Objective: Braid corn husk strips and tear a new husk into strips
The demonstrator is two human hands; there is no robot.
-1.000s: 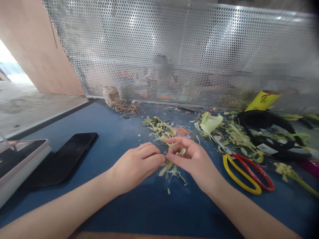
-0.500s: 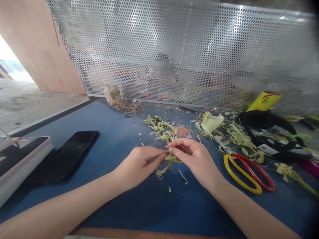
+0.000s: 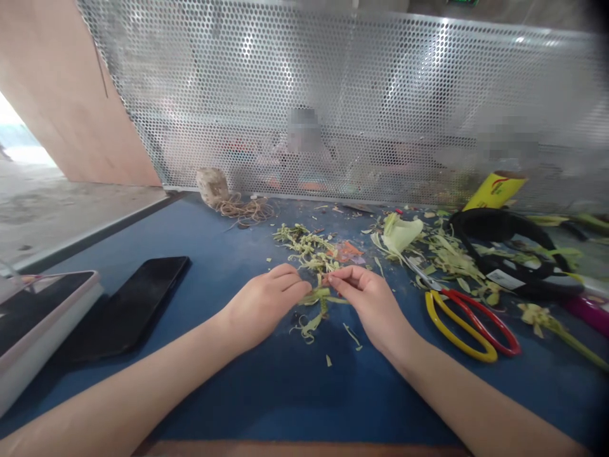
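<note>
My left hand (image 3: 264, 301) and my right hand (image 3: 367, 298) meet over the middle of the blue table (image 3: 228, 387), fingers curled. Between them they pinch a small bunch of green leaf strips (image 3: 318, 297), whose loose ends hang down to the table below the fingertips. Just behind the hands lies a heap of shredded green strips (image 3: 307, 244). Scissors with one yellow and one red handle (image 3: 469, 324) lie on the table right of my right hand, untouched.
A black phone (image 3: 126, 304) and a white-edged tablet (image 3: 33, 317) lie at the left. A twine roll (image 3: 214, 184) stands by the perforated metal screen (image 3: 333, 95). Leaf scraps (image 3: 447, 254), a black cable coil (image 3: 514, 247) and a yellow tube (image 3: 495, 190) fill the right. People sit behind the screen.
Both hands shifted slightly away from me and lifted the leaf bunch a little; several strips dropped onto the table beneath them.
</note>
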